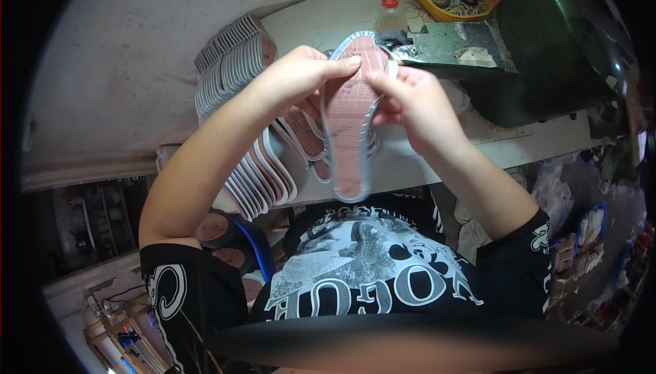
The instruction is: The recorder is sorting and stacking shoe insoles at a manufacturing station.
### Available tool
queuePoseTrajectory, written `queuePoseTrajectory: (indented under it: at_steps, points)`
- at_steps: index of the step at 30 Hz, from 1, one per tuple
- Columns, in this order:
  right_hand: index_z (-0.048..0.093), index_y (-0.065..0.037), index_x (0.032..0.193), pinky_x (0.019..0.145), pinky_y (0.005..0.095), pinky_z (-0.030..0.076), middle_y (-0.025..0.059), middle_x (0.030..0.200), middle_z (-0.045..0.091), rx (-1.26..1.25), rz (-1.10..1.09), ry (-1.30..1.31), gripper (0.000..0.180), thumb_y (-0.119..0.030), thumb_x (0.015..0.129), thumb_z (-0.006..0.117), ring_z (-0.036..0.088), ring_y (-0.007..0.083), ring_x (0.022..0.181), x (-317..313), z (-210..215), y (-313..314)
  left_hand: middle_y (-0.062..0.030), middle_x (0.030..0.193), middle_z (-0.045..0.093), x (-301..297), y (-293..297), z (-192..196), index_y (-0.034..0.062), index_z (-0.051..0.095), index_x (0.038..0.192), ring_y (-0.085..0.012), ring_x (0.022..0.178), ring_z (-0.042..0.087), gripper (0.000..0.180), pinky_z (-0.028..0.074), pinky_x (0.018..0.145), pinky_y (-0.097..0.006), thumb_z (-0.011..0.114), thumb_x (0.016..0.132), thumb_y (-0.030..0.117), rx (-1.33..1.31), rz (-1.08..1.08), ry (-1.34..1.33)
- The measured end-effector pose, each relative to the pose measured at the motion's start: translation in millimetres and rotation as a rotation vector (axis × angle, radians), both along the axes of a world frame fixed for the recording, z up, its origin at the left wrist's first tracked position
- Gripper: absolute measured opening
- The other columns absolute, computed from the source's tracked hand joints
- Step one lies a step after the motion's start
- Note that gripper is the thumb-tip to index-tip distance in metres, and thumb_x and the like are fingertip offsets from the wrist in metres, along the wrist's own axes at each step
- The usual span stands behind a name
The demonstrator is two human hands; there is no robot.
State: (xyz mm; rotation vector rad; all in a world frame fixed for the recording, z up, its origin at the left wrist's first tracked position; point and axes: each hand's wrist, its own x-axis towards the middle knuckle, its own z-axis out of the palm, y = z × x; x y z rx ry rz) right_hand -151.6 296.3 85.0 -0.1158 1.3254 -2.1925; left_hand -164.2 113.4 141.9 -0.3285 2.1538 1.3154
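Between my hands is a shoe insole (348,118) with a pinkish-brown underside and a grey rim folded over in small pleats. It hangs toe end up, its heel pointing at my body. My left hand (307,77) pinches its left edge near the toe, thumb lying on the pink face. On the opposite edge my right hand (413,101) grips it, thumb pressed on the face and fingers tucked partly behind. A few similar insoles (304,135) lie on the table just beyond the left edge of the held one, partly covered by it.
Left of my hands stands a stack of grey-edged insoles (232,66); a fanned row of insoles (263,176) is nearer me. A dark green machine (553,39) occupies the right. At the back are a red-tipped bottle (391,15) and a yellow basket (441,13).
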Motion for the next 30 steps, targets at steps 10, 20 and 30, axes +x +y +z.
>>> queuePoseTrajectory:
  at_steps: [10, 20, 30]
  points:
    - [0.053, 0.006, 0.109, 0.067, 0.0218, 0.050, 0.0085, 0.094, 0.065, -0.089, 0.121, 0.014, 0.025, -0.013, 0.093, 0.055, 0.062, 0.0079, 0.077, 6, -3, 19, -0.0060, 0.055, 0.060, 6, 0, 5, -0.0009, 0.063, 0.076, -0.0101, 0.042, 0.058, 0.048, 0.046, 0.038, -0.019, 0.063, 0.084, 0.046, 0.065, -0.124, -0.133]
    - [0.056, 0.001, 0.102, 0.045, 0.0171, 0.043, 0.0032, 0.073, 0.063, 0.165, 0.353, -0.181, 0.029, -0.027, 0.095, 0.052, 0.058, 0.0063, 0.053, 25, -4, 59, -0.0010, 0.050, 0.053, -10, -5, -9, 0.0013, 0.061, 0.069, -0.0065, 0.038, 0.048, 0.042, 0.039, 0.035, -0.019, 0.072, 0.078, 0.041, 0.086, 0.093, 0.146]
    - [0.058, -0.001, 0.090, 0.040, 0.0163, 0.039, 0.0004, 0.065, 0.059, 0.244, 0.078, 0.033, 0.029, -0.029, 0.095, 0.051, 0.049, 0.0033, 0.046, 17, 18, 14, 0.0026, 0.047, 0.046, -18, -65, -54, 0.0045, 0.058, 0.071, -0.0054, 0.037, 0.042, 0.049, 0.036, 0.037, -0.020, 0.051, 0.090, 0.049, 0.152, 0.381, 0.437]
